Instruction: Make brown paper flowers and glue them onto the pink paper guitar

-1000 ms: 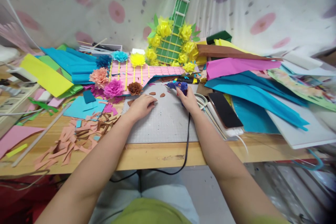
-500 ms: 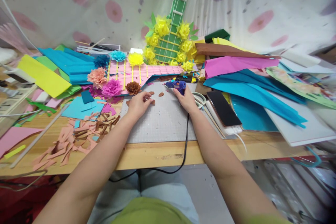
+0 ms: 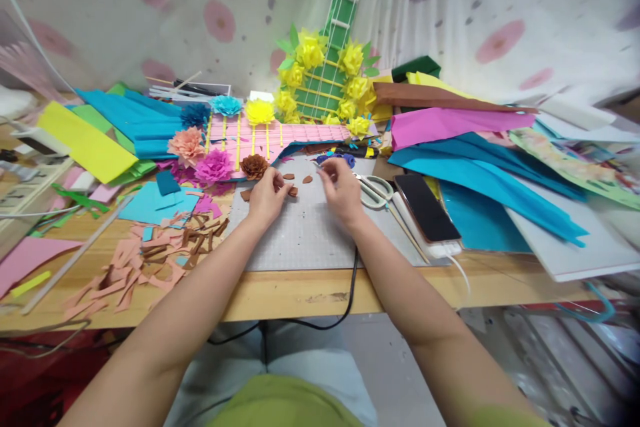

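Note:
My left hand [image 3: 269,199] is closed in a pinch on a small brown paper piece [image 3: 293,192], low over the grey cutting mat [image 3: 305,240]. My right hand [image 3: 343,195] is off to the right with its fingers bent and apart; nothing shows in them. Just behind it, partly hidden, lies a blue glue gun [image 3: 349,160], its black cord running off the table's front edge. Two small brown paper petals [image 3: 307,179] lie between the hands. A brown paper flower [image 3: 255,167] rests on the pink paper guitar [image 3: 245,140] beyond my left hand.
White-handled scissors [image 3: 375,192] and a phone [image 3: 427,208] lie to the right. Blue crepe paper [image 3: 490,173] and other sheets are piled beyond. Paper scraps [image 3: 145,260] cover the left side. A green guitar with yellow flowers [image 3: 310,50] stands at the back.
My right hand has let go of the glue gun and drawn back toward me and slightly left. The glue gun now lies behind it. My left hand has shifted slightly right.

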Demonstrator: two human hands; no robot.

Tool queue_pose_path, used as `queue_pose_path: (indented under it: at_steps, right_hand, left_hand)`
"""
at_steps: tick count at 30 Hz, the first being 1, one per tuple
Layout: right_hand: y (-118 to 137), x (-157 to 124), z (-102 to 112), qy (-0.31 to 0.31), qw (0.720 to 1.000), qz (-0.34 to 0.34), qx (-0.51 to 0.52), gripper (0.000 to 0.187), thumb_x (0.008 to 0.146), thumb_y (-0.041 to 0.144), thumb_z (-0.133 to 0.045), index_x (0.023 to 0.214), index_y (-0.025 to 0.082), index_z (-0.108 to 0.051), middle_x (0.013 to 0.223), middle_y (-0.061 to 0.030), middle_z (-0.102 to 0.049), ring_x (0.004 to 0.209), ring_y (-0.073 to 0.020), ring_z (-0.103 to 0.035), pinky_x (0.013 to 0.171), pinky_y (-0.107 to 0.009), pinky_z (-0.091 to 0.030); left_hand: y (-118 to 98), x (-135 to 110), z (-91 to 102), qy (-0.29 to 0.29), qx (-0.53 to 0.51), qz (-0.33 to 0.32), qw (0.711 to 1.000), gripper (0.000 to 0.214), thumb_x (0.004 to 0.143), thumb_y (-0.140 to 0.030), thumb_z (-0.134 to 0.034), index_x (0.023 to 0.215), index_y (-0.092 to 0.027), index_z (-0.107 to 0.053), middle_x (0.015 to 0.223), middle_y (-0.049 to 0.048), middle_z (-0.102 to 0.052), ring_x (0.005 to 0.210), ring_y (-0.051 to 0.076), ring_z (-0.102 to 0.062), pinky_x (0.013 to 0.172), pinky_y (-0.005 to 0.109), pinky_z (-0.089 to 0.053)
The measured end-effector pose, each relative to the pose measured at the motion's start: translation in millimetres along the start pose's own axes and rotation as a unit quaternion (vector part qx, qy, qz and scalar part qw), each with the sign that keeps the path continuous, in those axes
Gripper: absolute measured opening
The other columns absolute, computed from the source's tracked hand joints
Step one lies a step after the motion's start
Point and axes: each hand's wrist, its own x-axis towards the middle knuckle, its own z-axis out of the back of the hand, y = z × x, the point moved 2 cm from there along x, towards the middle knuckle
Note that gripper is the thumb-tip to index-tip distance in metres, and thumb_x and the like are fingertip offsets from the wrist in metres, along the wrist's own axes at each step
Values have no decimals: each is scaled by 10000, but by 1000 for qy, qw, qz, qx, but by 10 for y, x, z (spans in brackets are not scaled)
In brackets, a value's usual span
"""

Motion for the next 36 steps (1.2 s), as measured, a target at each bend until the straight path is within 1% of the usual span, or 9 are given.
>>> queue_pose_path:
  at_steps: [3, 7, 11, 16, 20, 26, 28, 32, 36]
  right_hand:
    - [-4, -28, -271, 116, 986, -64, 98, 201, 778, 256, -558, 959, 220, -478, 926, -38, -632, 825, -155, -614, 747, -302, -485]
    - [-78, -54, -436, 162, 967, -125, 154, 294, 708, 245, -632, 944, 223, -458, 794, 25, -622, 751, -131, -604, 764, -297, -475]
    - [-143, -75, -445, 154, 968, -130, 153, 294, 704, 199, -611, 955, 224, -461, 721, 56, -602, 723, -119, -596, 757, -286, -468]
    - [-184, -76, -441, 149, 965, -150, 156, 291, 712, 230, -602, 962, 226, -453, 719, 58, -595, 668, -114, -592, 639, -254, -474]
    - [-192, -64, -429, 132, 967, -159, 146, 290, 707, 217, -609, 946, 230, -445, 703, 58, -606, 654, -120, -604, 635, -267, -489]
    - [-214, -54, -378, 99, 976, -146, 127, 277, 720, 226, -607, 949, 238, -452, 729, 35, -648, 709, -156, -638, 668, -313, -514]
    - [-216, -48, -350, 78, 980, -137, 120, 273, 727, 247, -608, 952, 237, -453, 747, 26, -656, 759, -166, -648, 700, -326, -516]
    - [-180, -43, -312, 73, 983, -129, 111, 257, 740, 247, -599, 951, 231, -454, 761, 22, -666, 780, -165, -657, 743, -334, -507]
    - [-103, -46, -290, 70, 989, -97, 91, 268, 738, 226, -610, 960, 222, -460, 783, 6, -682, 775, -169, -663, 747, -330, -491]
  left_hand:
    - [-41, -17, -12, 7, -18, 1, 1000, 217, 758, -246, -614, 745, -221, -399, 675, -45, -535, 647, 121, -553, 634, 257, -394]
    - [-11, -21, -25, 13, -24, 4, 1000, 237, 746, -244, -629, 757, -219, -394, 679, -45, -540, 659, 122, -564, 633, 249, -403]
    - [80, -9, -42, 24, -47, 37, 998, 276, 715, -316, -669, 782, -216, -421, 671, -41, -572, 604, 121, -572, 563, 236, -418]
    - [83, -15, -56, 80, -153, 69, 982, 356, 705, -402, -662, 919, -215, -448, 713, 0, -666, 574, 144, -611, 445, 215, -412]
    - [39, -18, -49, 118, -195, 61, 972, 413, 644, -309, -709, 948, -208, -449, 720, -3, -685, 580, 125, -621, 445, 180, -398]
    - [113, 2, -60, 100, -173, 61, 978, 374, 653, -207, -677, 947, -210, -445, 690, -27, -672, 500, 99, -578, 455, 189, -405]
    - [113, -1, -55, 88, -131, 43, 987, 357, 668, -191, -666, 960, -213, -462, 721, -13, -682, 562, 118, -617, 516, 216, -451]
    - [10, -25, -17, 57, -52, -42, 996, 359, 683, -149, -648, 1010, -204, -508, 950, 56, -708, 897, 168, -667, 749, 278, -506]
    - [-110, -58, 12, 36, -35, -85, 995, 386, 694, -134, -615, 1068, -185, -531, 1088, 93, -679, 1028, 191, -631, 724, 269, -505]
